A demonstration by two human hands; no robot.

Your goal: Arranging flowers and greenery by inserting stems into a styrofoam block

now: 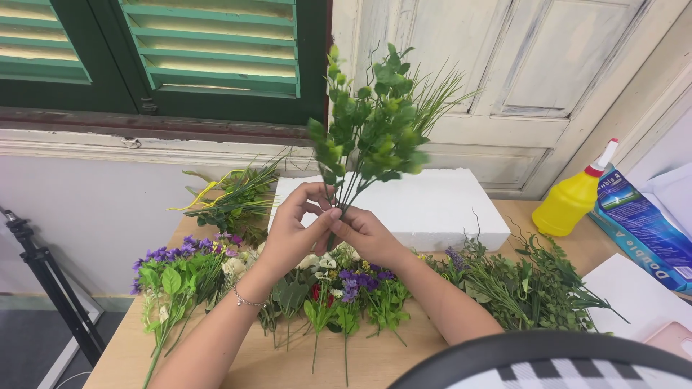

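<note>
Both hands — left hand (294, 229) and right hand (366, 232) — pinch the stems of a green leafy bunch (375, 130), upright above the flowers (339, 284) on the table (238, 367).

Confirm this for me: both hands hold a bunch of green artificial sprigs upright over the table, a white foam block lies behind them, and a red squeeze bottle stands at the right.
One detail is off: the squeeze bottle is yellow, with only its cap red. The head view shows it. The rest holds: the left hand and right hand hold the green sprigs upright over the table, with the white foam block behind.
</note>
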